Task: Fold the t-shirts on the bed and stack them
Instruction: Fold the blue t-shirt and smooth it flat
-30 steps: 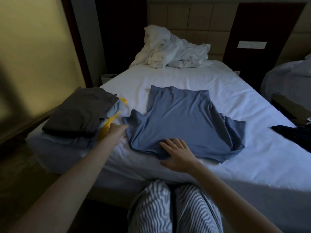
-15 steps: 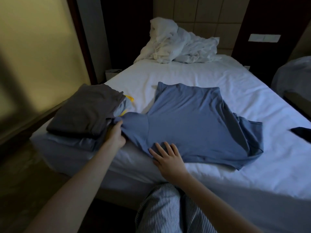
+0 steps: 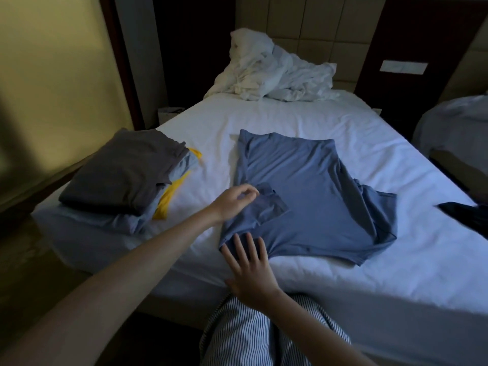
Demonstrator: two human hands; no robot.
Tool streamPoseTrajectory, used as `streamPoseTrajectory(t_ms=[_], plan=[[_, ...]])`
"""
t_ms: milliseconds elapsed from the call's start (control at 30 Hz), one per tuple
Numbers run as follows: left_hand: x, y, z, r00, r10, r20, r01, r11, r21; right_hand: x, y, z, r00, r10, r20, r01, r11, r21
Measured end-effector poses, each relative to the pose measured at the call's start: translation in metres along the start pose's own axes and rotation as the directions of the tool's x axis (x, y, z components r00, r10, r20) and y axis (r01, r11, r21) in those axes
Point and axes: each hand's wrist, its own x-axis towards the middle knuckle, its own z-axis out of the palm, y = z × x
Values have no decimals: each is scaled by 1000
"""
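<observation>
A blue t-shirt [image 3: 311,196] lies spread on the white bed [image 3: 303,122], hem toward the headboard. Its left sleeve is folded inward over the body. My left hand [image 3: 235,202] hovers at that sleeve with fingers curled, pinching its edge. My right hand [image 3: 248,265] rests flat with fingers spread on the shirt's near left corner. The right sleeve lies bunched at the shirt's right side. A stack of folded shirts [image 3: 124,170], dark grey on top with light blue and yellow beneath, sits at the bed's left corner.
A crumpled white duvet [image 3: 274,75] is piled at the headboard. A dark garment [image 3: 467,215] lies at the bed's right edge. A second bed [image 3: 459,122] stands to the right. A yellow wall runs along the left. My striped trousers [image 3: 253,336] meet the bed's near edge.
My left hand has carried the left sleeve from beside the stack inward onto the shirt's body. My right hand stays pressed on the near left corner.
</observation>
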Motion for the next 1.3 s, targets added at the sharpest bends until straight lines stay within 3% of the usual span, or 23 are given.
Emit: streamPoseTrajectory(t_ms=[67,133,233,367,567,667,767,933,967,1067,1133,1200,1300], plan=[[6,-9,9,996,57,-74,-43,982,184,0,0,2,1000,0,-15,0,1000,-2],[11,-20,25,998,59,-1,-53,901,431,0,-1,2,1000,-1,-28,1,1000,-5],[10,-33,42,975,-163,153,20,745,667,-1,1,5,996,-22,-92,21,1000,-13],[21,-27,34,941,-260,219,47,738,673,-1,3,7,992,-39,-118,36,999,-31],[57,-14,46,930,-337,144,155,717,679,0,7,7,995,-68,-70,65,997,-43],[46,-22,57,970,-239,38,143,694,706,0,9,6,995,-91,-38,89,995,-50],[29,-20,54,994,-101,32,47,692,720,1,13,2,994,-108,-29,108,994,0],[-10,-14,56,980,-152,128,35,766,641,-7,35,-16,970,-223,-93,239,947,215],[-15,-13,57,978,-167,128,47,768,638,-12,41,-19,962,-223,-160,257,937,236],[-23,-5,64,970,-206,131,83,782,618,-26,64,-23,915,-177,-362,283,921,266],[-24,5,73,970,-209,127,98,808,581,-35,86,-25,876,-78,-477,226,938,263],[-18,18,85,976,-183,122,87,832,548,-45,116,-33,841,96,-533,50,966,253],[0,41,105,978,-79,193,-46,823,566,-62,169,-38,784,360,-506,-240,927,288]])
